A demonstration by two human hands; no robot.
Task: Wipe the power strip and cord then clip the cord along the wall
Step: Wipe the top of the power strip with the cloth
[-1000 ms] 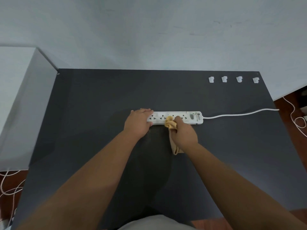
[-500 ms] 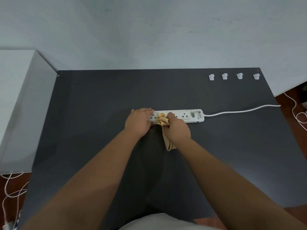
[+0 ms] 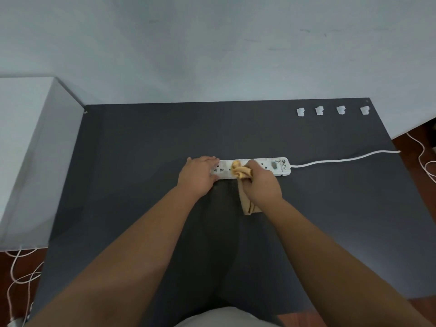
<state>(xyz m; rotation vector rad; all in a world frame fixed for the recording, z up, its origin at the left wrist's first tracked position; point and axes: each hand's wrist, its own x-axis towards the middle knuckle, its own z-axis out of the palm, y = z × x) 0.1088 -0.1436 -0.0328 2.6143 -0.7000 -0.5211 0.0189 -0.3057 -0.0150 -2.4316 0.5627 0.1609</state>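
A white power strip (image 3: 274,166) lies across the middle of the dark table (image 3: 141,149). Its white cord (image 3: 342,159) runs right, off the table's edge. My left hand (image 3: 197,177) grips the strip's left end and holds it down. My right hand (image 3: 260,184) is closed on a bunched yellow cloth (image 3: 239,172), which presses on the strip's middle sockets; the cloth's tail hangs toward me under the wrist. Several white cord clips (image 3: 300,112) sit in a row at the table's far right, near the wall.
A pale wall (image 3: 212,55) backs the table. A white cabinet (image 3: 28,138) stands against the table's left side. Loose white cords lie on the wooden floor at the left (image 3: 21,279) and at the right (image 3: 424,161).
My right hand slid the cloth leftward along the strip, from near its middle toward my left hand. My left hand stayed put on the strip's end.
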